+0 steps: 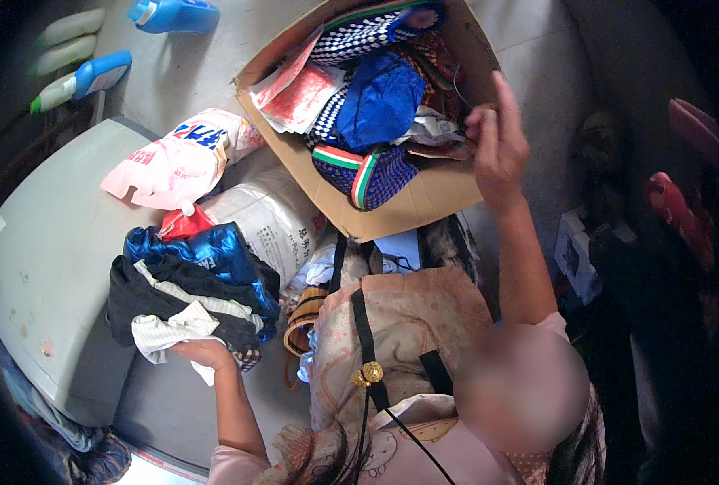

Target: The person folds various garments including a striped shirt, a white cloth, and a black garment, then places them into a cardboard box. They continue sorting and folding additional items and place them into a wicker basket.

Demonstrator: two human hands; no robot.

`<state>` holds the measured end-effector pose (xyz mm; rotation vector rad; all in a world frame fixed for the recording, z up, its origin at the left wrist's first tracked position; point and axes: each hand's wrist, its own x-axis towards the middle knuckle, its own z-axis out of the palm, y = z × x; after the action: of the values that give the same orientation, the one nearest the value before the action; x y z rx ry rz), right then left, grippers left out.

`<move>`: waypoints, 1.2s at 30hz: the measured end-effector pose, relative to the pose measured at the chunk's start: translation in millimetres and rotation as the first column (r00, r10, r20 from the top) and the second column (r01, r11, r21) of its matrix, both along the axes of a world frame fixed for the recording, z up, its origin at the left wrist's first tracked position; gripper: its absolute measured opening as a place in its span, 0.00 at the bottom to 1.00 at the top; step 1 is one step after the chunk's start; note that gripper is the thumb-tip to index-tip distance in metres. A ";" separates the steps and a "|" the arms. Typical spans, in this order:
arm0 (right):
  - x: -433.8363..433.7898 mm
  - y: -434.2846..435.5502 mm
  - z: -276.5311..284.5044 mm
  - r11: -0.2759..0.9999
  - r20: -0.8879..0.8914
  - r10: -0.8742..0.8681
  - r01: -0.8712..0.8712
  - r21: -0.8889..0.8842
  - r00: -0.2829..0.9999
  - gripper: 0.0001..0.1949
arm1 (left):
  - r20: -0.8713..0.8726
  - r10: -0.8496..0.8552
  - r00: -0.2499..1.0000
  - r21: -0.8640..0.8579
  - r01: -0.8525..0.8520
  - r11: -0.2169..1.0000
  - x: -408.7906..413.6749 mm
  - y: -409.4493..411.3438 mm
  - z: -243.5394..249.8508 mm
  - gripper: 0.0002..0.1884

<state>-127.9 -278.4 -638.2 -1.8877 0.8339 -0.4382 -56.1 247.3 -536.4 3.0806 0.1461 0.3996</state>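
Observation:
My left hand [208,353] holds a white striped cloth [177,327] from below, at the near edge of a heap of clothes. In that heap lie black garments [135,297] and a shiny blue padded jacket [214,248]. At the right side of an open cardboard box [396,206], my right hand [500,148] has one finger extended along the rim and others bent inward. Whether it grips the rim is unclear. Inside the box are a blue cloth bundle [381,100], blue-and-white checked woven pieces [359,39], red-and-white packets [302,97] and a striped-edge strap [365,176].
To the left stands a pale grey rounded surface [44,260]. A pink printed plastic bag [171,160] and a white printed sack [268,224] lie beyond the clothes. Blue bottles [177,15] stand at the upper left. A quilted apron [408,315] covers my lap.

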 end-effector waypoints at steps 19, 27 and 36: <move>-37.0 -12.0 -99.7 0.944 -0.904 -0.029 -0.285 -0.164 0.426 0.24 | 0.013 -0.025 1.000 -0.123 0.027 0.992 -7.0 17.3 -9.2 0.26; 46.7 79.3 -88.9 0.670 -0.324 0.332 0.021 0.742 0.886 0.16 | 0.024 -0.051 0.998 -0.133 0.054 0.990 -7.2 17.1 -10.7 0.28; 164.6 160.2 -144.2 0.134 -0.391 -0.017 0.390 0.911 0.920 0.44 | -0.026 0.081 0.996 -0.062 -0.083 0.995 -18.8 28.0 -16.8 0.26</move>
<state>36.7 -118.2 -782.3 -0.5095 1.1815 0.2854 -74.9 275.3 -553.2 3.0257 0.2814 0.3547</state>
